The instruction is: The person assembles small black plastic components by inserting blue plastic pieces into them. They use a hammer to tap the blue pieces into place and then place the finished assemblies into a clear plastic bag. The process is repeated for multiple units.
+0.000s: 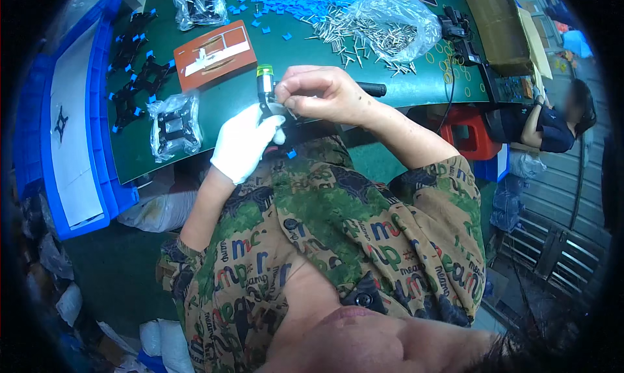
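Observation:
My left hand (242,151), in a white glove, is closed around a dark part (292,121) at the table's near edge. Most of that part is hidden by my fingers, and a small blue clip (291,154) shows just below it. My bare right hand (328,95) reaches in from the right, thumb and forefinger pinched together right above the gloved fingers. Whatever sits in that pinch is too small to make out. Just beyond both hands stands a silvery cylinder (266,85) with a bright green-yellow top. A black rod-like handle (372,89) lies behind my right wrist.
An orange box (215,53) and a bagged black frame (175,127) lie left on the green table. Black frames with blue clips (153,77) lie beyond. Loose blue clips (286,2) and metal screws (351,41) cover the back. A person (552,123) sits at right.

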`<state>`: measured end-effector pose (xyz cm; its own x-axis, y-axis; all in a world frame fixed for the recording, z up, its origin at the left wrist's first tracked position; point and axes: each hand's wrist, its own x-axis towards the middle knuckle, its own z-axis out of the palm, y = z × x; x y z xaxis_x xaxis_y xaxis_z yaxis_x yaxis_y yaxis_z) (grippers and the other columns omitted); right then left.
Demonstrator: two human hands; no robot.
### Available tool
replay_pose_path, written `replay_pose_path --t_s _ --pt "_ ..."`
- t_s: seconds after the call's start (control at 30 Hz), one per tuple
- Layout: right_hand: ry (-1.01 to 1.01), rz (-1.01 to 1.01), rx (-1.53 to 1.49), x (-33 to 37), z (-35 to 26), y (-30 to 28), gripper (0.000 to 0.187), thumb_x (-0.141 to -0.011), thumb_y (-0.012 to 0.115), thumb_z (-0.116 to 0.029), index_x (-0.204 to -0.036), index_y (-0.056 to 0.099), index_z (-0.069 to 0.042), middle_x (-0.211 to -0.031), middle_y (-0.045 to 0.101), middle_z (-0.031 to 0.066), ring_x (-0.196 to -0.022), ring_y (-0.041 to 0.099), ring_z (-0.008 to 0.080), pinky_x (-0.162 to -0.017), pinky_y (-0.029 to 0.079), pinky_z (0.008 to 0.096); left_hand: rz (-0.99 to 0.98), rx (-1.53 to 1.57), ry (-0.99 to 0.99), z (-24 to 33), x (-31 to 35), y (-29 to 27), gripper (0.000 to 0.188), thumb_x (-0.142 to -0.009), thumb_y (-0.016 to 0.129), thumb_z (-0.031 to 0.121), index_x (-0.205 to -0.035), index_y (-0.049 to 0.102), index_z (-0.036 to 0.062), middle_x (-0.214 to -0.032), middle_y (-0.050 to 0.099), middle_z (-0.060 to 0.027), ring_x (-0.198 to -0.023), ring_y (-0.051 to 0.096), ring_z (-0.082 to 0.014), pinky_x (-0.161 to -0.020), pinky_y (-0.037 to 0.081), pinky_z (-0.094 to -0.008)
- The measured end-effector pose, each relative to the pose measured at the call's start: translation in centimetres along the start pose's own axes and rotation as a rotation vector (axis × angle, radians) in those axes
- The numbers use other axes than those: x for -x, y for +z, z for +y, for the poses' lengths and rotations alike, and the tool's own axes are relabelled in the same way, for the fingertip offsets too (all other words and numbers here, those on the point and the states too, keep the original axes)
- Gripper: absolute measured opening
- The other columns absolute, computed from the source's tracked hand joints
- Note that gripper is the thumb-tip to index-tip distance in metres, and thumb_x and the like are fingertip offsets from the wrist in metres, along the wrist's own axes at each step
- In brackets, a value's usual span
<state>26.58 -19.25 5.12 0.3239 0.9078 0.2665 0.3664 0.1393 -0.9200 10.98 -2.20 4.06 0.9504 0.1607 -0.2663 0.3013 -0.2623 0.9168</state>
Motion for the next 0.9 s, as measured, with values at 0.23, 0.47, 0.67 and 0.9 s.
replay_pose_path --t_s 0.23,0.47,0.67,0.9 --pt "0.054 -0.013 0.006 -0.5 0.4 0.9 0.012 -0.092 0.067 -0.009 -0.102 0.073 -0.004 -0.095 0.068 0.0029 -0.089 0.064 0.0135 -0.08 0.051 0.0285 0.017 0.014 -0.009 0.5 -0.4 -0.1 0.027 -0.1 0.061 0.028 -0.11 0.068 0.0041 -0.076 0.071 -0.001 -0.052 0.052 -0.0058 -0.047 0.042 -0.0238" --pt "0.053 0.118 0.173 -0.7 0.5 1.9 0.015 -0.09 0.064 -0.006 -0.103 0.071 -0.003 -0.094 0.066 0.005 -0.087 0.065 0.0154 -0.077 0.052 0.0301 -0.027 0.027 -0.058 1.4 -1.5 -0.3 0.033 -0.103 0.056 0.033 -0.113 0.066 0.0032 -0.08 0.07 -0.0026 -0.065 0.061 -0.0093 -0.054 0.049 -0.0263" --pt "0.028 0.305 0.399 -3.0 0.0 -0.3 0.014 -0.088 0.066 -0.009 -0.099 0.072 -0.004 -0.088 0.065 0.0096 -0.083 0.067 0.0253 -0.074 0.053 0.0348 -0.068 0.11 0.039 1.3 -5.9 -1.0 0.036 -0.105 0.055 0.041 -0.109 0.067 0.0078 -0.081 0.071 0.0002 -0.057 0.055 -0.0049 -0.045 0.04 -0.0206" --pt "0.029 0.407 0.762 -1.8 2.9 -5.4 0.015 -0.089 0.065 -0.011 -0.1 0.073 -0.005 -0.096 0.068 0.0121 -0.092 0.067 0.0313 -0.081 0.055 0.0412 -0.131 0.395 -0.092 3.1 -6.2 -1.5 0.033 -0.103 0.058 0.03 -0.12 0.071 0.0049 -0.078 0.068 0.0 -0.059 0.056 -0.0043 -0.044 0.038 -0.019"
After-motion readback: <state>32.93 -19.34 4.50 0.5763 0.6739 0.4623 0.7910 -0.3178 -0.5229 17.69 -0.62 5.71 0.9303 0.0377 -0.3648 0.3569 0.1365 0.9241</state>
